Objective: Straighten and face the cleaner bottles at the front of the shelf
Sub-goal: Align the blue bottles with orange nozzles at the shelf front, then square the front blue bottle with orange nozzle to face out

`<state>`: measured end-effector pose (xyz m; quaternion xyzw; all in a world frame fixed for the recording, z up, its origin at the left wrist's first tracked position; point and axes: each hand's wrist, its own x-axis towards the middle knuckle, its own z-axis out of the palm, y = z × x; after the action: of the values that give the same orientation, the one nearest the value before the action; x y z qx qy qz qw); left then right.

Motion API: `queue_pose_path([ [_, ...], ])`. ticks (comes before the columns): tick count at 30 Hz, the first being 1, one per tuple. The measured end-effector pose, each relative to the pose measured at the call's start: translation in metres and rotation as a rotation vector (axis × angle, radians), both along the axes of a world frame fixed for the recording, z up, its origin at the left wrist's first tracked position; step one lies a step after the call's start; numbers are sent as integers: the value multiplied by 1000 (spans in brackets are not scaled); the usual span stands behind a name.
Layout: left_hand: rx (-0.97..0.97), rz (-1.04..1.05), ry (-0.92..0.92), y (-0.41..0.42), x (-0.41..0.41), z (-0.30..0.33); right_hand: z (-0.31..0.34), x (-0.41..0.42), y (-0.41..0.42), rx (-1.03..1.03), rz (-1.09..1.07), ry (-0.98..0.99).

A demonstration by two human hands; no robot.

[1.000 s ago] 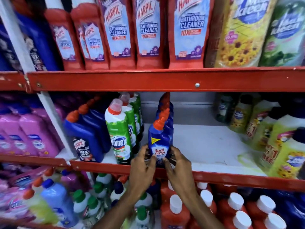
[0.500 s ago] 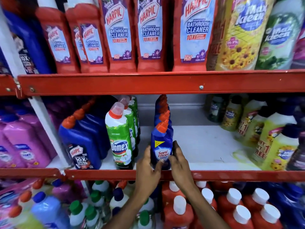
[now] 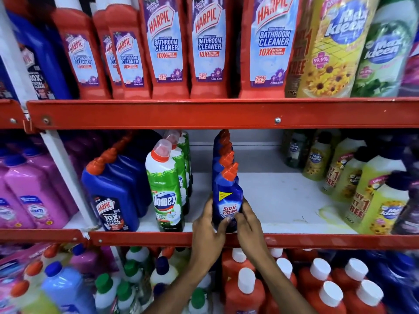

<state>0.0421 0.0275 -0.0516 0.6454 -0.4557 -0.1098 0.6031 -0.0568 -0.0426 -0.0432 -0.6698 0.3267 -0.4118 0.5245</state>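
Note:
A blue Sani Fresh bottle (image 3: 227, 196) with an orange cap stands upright at the front of the middle shelf, label facing me, heading a row of like bottles behind it. My left hand (image 3: 207, 225) grips its left side and my right hand (image 3: 248, 223) grips its right side, fingers over the lower label. To its left stand a green Domex bottle (image 3: 166, 189) and a blue Harpic bottle (image 3: 111, 196), each fronting its own row.
The red shelf lip (image 3: 158, 239) runs just under my hands. Bare white shelf board (image 3: 278, 200) lies right of the bottle, then yellow Max Kleen bottles (image 3: 383, 207). Red Harpic bottles (image 3: 167, 46) fill the shelf above; capped bottles (image 3: 247, 288) crowd the shelf below.
The view has shifted slightly. Both hands stay on the Sani Fresh bottle, which now faces forward squarely at the shelf front.

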Motion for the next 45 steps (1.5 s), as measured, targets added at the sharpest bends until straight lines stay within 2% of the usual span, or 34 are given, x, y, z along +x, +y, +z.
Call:
queue_pose_path([
  [2, 13, 23, -52, 7, -1, 4, 5, -3, 9, -9, -50, -78],
  [4, 8, 60, -87, 23, 1, 8, 12, -8, 23, -63, -198, -180],
  [6, -57, 112, -69, 49, 5, 13, 17, -11, 41, -166, -386, -304],
  [8, -181, 242, -130, 76, 14, 16, 18, -5, 59, -252, -453, -368],
  [10, -279, 357, -153, 95, 27, 19, 17, 10, 75, -289, -363, -336],
  [12, -276, 400, -111, 102, 48, 17, 14, 35, 87, -261, -179, -235],
  [17, -10, 245, -56, 95, 102, 11, 14, 88, 86, -265, 86, 18],
  [21, -29, 138, -28, 89, 110, 8, 8, 100, 76, -296, 86, 98],
  [26, -96, 102, -21, 89, 107, 10, 3, 102, 76, -301, 10, 109],
  [32, -89, 45, -23, 93, 112, 10, 5, 103, 82, -272, -39, 102],
  [35, -103, 46, -15, 108, 109, 13, 10, 102, 98, -258, -265, 5],
  [38, -254, 233, -77, 141, 116, 19, 20, 104, 129, -355, -456, -219],
  [41, -434, 429, -91, 166, 137, 23, 21, 121, 152, -462, -335, -187],
  [43, -365, 476, -44, 169, 157, 22, 16, 143, 155, -445, -182, -67],
  [45, -234, 436, 2, 165, 176, 14, 11, 164, 153, -396, -59, 26],
])
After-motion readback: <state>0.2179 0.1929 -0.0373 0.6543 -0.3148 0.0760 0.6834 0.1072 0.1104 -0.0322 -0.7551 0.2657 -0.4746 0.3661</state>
